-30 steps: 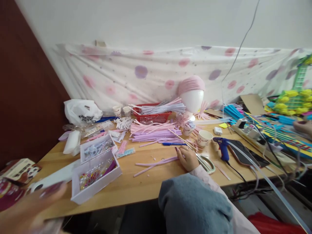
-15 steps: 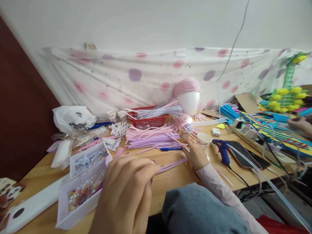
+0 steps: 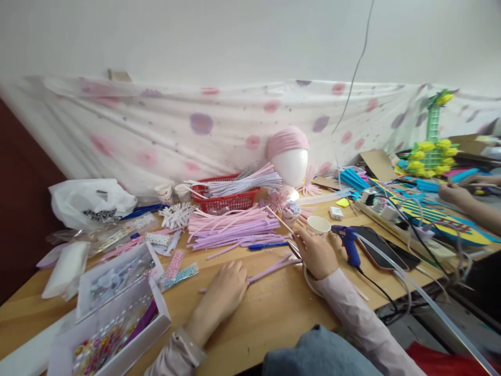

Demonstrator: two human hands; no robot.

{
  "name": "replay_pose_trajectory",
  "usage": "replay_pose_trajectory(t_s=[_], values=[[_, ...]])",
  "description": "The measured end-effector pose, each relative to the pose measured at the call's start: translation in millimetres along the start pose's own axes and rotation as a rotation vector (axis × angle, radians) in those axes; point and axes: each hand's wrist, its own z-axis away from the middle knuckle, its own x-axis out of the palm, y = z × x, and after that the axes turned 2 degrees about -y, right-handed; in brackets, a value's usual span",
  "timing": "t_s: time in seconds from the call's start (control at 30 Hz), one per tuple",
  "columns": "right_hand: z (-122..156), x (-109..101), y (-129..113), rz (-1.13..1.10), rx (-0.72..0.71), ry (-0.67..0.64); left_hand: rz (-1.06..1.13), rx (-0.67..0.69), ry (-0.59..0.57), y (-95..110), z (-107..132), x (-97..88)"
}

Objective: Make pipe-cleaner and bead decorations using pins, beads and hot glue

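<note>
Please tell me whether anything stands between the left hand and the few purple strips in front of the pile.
Nothing visible does: the left hand lies over the few purple strips, which show on both sides of it. The scissors at the right hand are near their right end, not in between.

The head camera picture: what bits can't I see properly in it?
All in the head view:
The bare left hand hides how its fingers meet the thin lilac fuzzy stems under it.
The bare right hand covers the middle of the metal scissors with pale loop handles.
The right edge cuts off another person's arms.
The white plastic bag hides any contents.
</note>
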Motion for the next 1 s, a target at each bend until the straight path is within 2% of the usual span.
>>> replay_pose_trajectory(t_s=[0.17, 0.3, 0.4, 0.5, 0.63, 0.77, 0.87, 0.93, 1.0], values=[[20, -20, 23, 0.075, 0.098, -0.097, -0.013, -0.020, 0.013, -6, -6, -3.9], [31, -19, 33, 0.096, 0.149, -0.213, -0.012, -0.119, 0.104, -10, -16, -8.6], [34, -17, 30, 0.074, 0.155, -0.213, -0.054, -0.207, 0.152, -17, -30, -7.6], [34, -20, 20, 0.004, 0.096, -0.150, -0.088, -0.300, 0.182, -25, -41, -1.4], [26, -34, 1, -0.061, 0.054, -0.051, -0.110, -0.376, 0.212, -33, -42, 5.8], [8, -42, -22, -0.106, -0.011, 0.071, -0.103, -0.413, 0.290, -38, -35, 1.8], [-3, -42, -41, -0.239, 0.008, 0.149, -0.073, -0.441, 0.382, -43, -31, -4.0], [-5, -40, -56, -0.402, 0.027, 0.125, -0.034, -0.441, 0.456, -44, -30, -5.6], [-6, -34, -73, -0.628, 0.046, -0.009, 0.018, -0.423, 0.533, -43, -30, -4.8]])
